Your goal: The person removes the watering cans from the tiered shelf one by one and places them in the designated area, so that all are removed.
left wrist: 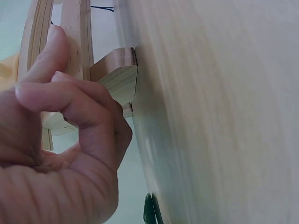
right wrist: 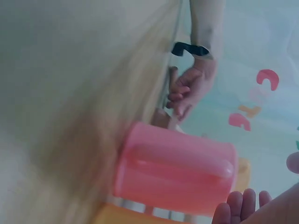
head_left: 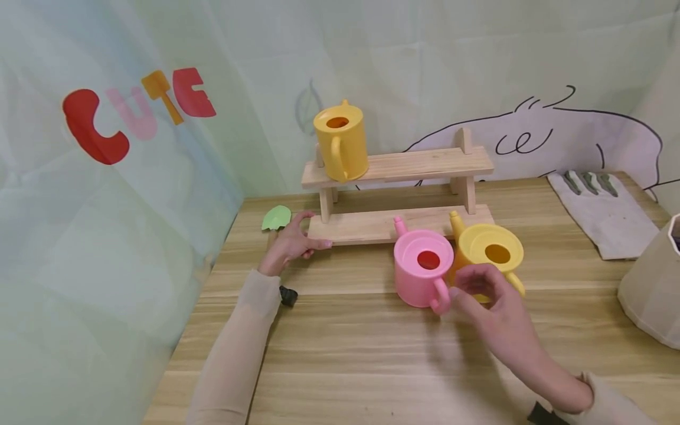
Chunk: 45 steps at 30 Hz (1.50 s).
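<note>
A two-tier wooden shelf (head_left: 366, 227) stands on the table, and my left hand (head_left: 292, 241) grips the left end of its lower board, thumb along the front edge. In the left wrist view that hand's other fingers (left wrist: 96, 121) are bent beside the shelf's foot. My right hand (head_left: 494, 307) hovers by the handle of a pink toy watering can (head_left: 422, 283), fingers loosely bent with nothing between them. The right wrist view has the fingertips (right wrist: 236, 203) beside the pink can's top. Behind the right hand, partly covered by it, is a yellow watering can (head_left: 483, 239).
Another yellow watering can (head_left: 353, 147) stands at the left of the upper board. A light green toy shovel (head_left: 276, 218) lies beyond the left hand. Farther right are a grey cloth (head_left: 605, 224) with green marks and a pale faceted container (head_left: 650, 289).
</note>
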Each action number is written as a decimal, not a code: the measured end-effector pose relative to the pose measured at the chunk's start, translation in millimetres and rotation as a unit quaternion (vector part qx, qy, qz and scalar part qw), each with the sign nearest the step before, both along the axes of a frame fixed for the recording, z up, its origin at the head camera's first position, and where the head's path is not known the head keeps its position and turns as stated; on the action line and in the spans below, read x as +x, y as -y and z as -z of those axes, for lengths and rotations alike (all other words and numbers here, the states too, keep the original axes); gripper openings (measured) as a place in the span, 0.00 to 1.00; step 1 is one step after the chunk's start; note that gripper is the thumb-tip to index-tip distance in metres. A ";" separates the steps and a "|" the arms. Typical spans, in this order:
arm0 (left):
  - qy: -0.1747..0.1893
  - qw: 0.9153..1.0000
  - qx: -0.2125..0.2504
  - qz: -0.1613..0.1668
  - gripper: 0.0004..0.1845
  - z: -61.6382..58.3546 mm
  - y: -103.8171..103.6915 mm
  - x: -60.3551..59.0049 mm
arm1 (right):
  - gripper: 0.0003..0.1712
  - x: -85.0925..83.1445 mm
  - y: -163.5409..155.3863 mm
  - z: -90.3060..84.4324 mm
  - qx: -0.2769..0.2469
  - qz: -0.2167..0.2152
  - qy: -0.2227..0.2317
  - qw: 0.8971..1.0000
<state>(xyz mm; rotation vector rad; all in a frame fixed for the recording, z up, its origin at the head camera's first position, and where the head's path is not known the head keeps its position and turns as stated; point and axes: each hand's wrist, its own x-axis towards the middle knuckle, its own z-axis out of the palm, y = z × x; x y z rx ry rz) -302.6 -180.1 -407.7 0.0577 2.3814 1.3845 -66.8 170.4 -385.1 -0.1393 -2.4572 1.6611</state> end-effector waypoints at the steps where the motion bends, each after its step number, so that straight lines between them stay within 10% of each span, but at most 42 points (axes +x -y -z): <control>1: 0.000 1.000 0.000 -0.001 0.58 0.0 -0.1 0.0 | 0.18 -1.0 -0.1 -3.0 0.003 -0.002 -0.006 1.000; 45: -0.004 1.000 -0.005 -0.002 0.58 2.4 1.2 -1.4 | 0.27 -122.7 49.9 -103.4 0.037 -0.141 -0.031 0.989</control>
